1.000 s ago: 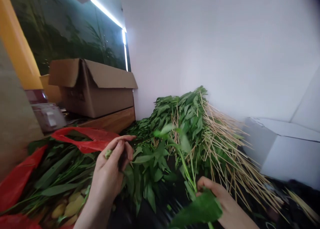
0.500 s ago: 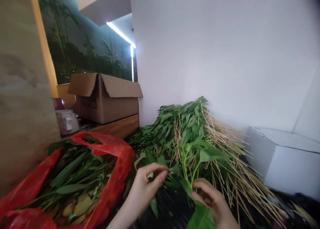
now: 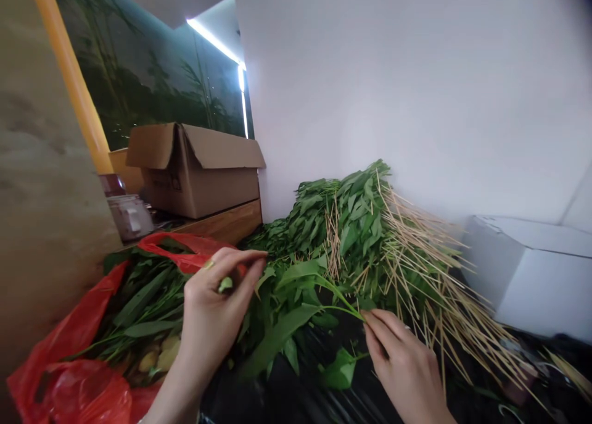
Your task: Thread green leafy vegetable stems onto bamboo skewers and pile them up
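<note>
My left hand (image 3: pixel 213 310) is raised over the edge of the red plastic bag (image 3: pixel 69 374), its fingers pinched on a small green stem piece (image 3: pixel 225 284). My right hand (image 3: pixel 401 365) lies lower right, fingertips pinched on the thin stem of a leafy green sprig (image 3: pixel 300 282) that stretches left across the pile. Behind both hands lies a heap of leafy greens threaded on bamboo skewers (image 3: pixel 370 239), leaves to the left, bare stick ends fanning out to the right.
The red bag holds loose green stems and some yellowish pieces (image 3: pixel 160 356). A black sheet (image 3: pixel 296 393) covers the surface under the hands. An open cardboard box (image 3: pixel 194 168) sits on a wooden ledge at back left, a jar (image 3: pixel 129 214) beside it. A white box (image 3: pixel 531 276) stands right.
My left hand has moved left and up toward the red bag with a small stem piece. The sprig in my right hand has tipped from upright to lying leftward.
</note>
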`<state>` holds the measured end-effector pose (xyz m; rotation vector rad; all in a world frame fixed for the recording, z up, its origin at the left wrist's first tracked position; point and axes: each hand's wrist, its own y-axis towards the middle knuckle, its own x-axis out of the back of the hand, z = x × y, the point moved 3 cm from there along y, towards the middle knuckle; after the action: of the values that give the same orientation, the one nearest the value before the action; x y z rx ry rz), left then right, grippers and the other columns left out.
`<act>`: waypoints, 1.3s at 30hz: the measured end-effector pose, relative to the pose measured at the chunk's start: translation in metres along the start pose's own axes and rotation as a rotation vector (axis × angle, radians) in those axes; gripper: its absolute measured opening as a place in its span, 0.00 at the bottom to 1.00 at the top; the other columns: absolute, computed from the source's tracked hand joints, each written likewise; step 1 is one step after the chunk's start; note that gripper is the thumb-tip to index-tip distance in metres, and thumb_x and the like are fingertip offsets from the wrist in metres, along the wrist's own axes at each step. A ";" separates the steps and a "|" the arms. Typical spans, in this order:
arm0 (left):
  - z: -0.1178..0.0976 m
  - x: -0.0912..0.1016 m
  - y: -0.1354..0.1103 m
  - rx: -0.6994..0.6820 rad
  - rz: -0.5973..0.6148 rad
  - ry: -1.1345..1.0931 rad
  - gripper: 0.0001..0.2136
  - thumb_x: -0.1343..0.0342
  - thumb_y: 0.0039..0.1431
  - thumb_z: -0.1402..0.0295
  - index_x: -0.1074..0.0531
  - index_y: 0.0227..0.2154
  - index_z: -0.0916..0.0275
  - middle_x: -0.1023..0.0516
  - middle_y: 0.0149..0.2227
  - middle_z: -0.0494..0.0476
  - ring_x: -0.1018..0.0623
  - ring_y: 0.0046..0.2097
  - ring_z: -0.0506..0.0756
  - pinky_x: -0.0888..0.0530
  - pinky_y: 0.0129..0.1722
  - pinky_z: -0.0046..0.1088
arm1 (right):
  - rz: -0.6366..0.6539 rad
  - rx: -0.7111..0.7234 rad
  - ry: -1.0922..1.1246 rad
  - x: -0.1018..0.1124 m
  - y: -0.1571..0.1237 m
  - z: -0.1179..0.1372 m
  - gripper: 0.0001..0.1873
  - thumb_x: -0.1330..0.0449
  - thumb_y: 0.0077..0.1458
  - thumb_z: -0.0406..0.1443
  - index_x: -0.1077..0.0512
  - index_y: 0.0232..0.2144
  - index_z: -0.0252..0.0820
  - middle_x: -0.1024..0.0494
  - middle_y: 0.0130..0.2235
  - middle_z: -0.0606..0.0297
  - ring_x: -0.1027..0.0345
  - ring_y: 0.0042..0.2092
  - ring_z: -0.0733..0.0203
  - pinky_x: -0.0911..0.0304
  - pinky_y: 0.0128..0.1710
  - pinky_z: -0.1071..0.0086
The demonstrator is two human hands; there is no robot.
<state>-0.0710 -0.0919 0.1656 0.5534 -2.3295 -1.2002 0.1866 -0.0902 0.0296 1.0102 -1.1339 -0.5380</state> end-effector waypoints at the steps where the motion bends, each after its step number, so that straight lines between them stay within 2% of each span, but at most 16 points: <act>1: -0.005 -0.006 -0.002 -0.060 0.066 0.028 0.05 0.39 0.54 0.68 0.20 0.34 0.56 0.23 0.32 0.53 0.27 0.33 0.53 0.32 0.34 0.24 | -0.011 0.026 -0.026 0.001 0.000 0.001 0.15 0.50 0.64 0.32 0.24 0.42 0.39 0.20 0.41 0.61 0.24 0.37 0.61 0.34 0.37 0.69; 3: -0.009 -0.023 -0.009 -0.137 0.246 0.056 0.06 0.39 0.54 0.69 0.20 0.35 0.55 0.23 0.34 0.55 0.25 0.34 0.53 0.31 0.35 0.25 | -0.025 0.082 -0.083 0.003 0.001 0.003 0.15 0.51 0.64 0.32 0.24 0.42 0.39 0.20 0.41 0.60 0.25 0.35 0.61 0.35 0.35 0.69; 6: -0.003 -0.056 -0.020 -0.174 0.519 0.164 0.08 0.43 0.57 0.70 0.20 0.36 0.53 0.23 0.37 0.56 0.25 0.34 0.54 0.32 0.32 0.26 | -0.028 0.171 -0.157 0.004 -0.001 0.006 0.16 0.51 0.63 0.30 0.24 0.43 0.38 0.20 0.41 0.58 0.26 0.34 0.60 0.35 0.33 0.67; 9: 0.009 -0.081 -0.027 -0.195 0.691 0.367 0.10 0.47 0.60 0.70 0.20 0.36 0.54 0.23 0.40 0.58 0.24 0.34 0.55 0.35 0.29 0.26 | -0.042 0.243 -0.191 0.005 -0.002 0.010 0.17 0.50 0.61 0.26 0.24 0.44 0.37 0.20 0.41 0.58 0.26 0.36 0.58 0.35 0.36 0.65; 14: 0.026 -0.098 -0.031 -0.201 0.809 0.491 0.09 0.47 0.61 0.70 0.21 0.35 0.57 0.21 0.40 0.58 0.22 0.38 0.58 0.34 0.30 0.27 | -0.046 0.312 -0.185 0.008 -0.001 0.016 0.18 0.50 0.59 0.22 0.24 0.44 0.35 0.20 0.41 0.57 0.27 0.36 0.57 0.35 0.38 0.64; 21: 0.033 -0.110 -0.045 -0.330 0.912 0.419 0.09 0.48 0.62 0.71 0.23 0.40 0.58 0.21 0.37 0.57 0.22 0.38 0.57 0.33 0.32 0.27 | -0.040 0.320 -0.201 0.009 -0.002 0.019 0.18 0.51 0.59 0.22 0.24 0.44 0.33 0.20 0.41 0.56 0.27 0.36 0.58 0.36 0.40 0.62; 25: 0.035 -0.115 -0.048 -0.417 0.933 0.418 0.09 0.50 0.61 0.74 0.23 0.36 0.60 0.22 0.34 0.57 0.23 0.36 0.55 0.32 0.33 0.26 | -0.026 0.320 -0.189 0.008 -0.002 0.019 0.18 0.51 0.60 0.22 0.24 0.44 0.32 0.20 0.41 0.55 0.27 0.37 0.57 0.36 0.39 0.62; 29: 0.033 -0.116 -0.048 -0.348 0.891 0.367 0.05 0.45 0.52 0.74 0.24 0.27 0.61 0.24 0.28 0.55 0.26 0.33 0.54 0.34 0.31 0.26 | -0.029 0.323 -0.164 0.005 -0.003 0.021 0.19 0.51 0.59 0.22 0.24 0.44 0.33 0.20 0.41 0.55 0.26 0.37 0.57 0.36 0.39 0.62; 32: 0.035 -0.117 -0.048 -0.170 0.765 0.216 0.06 0.45 0.48 0.76 0.24 0.24 0.60 0.25 0.26 0.53 0.27 0.30 0.53 0.35 0.31 0.25 | -0.018 0.303 -0.118 0.002 -0.004 0.023 0.19 0.51 0.58 0.22 0.25 0.45 0.33 0.20 0.42 0.55 0.27 0.37 0.57 0.36 0.38 0.62; 35: 0.049 -0.118 -0.044 0.044 0.633 0.000 0.08 0.47 0.47 0.77 0.23 0.24 0.61 0.23 0.26 0.52 0.27 0.29 0.52 0.34 0.31 0.25 | -0.007 0.264 -0.093 0.001 -0.004 0.022 0.18 0.50 0.57 0.22 0.25 0.46 0.32 0.21 0.42 0.55 0.27 0.36 0.57 0.35 0.37 0.63; 37: 0.064 -0.111 -0.032 0.230 0.492 -0.109 0.07 0.46 0.47 0.75 0.24 0.23 0.63 0.24 0.24 0.51 0.28 0.27 0.52 0.34 0.30 0.24 | -0.009 0.236 -0.086 0.001 -0.004 0.017 0.18 0.50 0.58 0.22 0.25 0.45 0.32 0.21 0.41 0.56 0.27 0.36 0.57 0.34 0.37 0.63; 39: 0.075 -0.095 -0.015 0.401 0.322 -0.178 0.06 0.45 0.48 0.72 0.25 0.21 0.64 0.26 0.21 0.51 0.30 0.25 0.51 0.36 0.27 0.23 | -0.017 0.191 -0.064 0.002 -0.004 0.011 0.16 0.50 0.60 0.24 0.25 0.45 0.33 0.21 0.41 0.56 0.26 0.37 0.57 0.34 0.39 0.64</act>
<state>-0.0343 0.0001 0.0943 0.1879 -2.7011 -0.6609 0.1772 -0.0978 0.0280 1.1753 -1.2521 -0.4852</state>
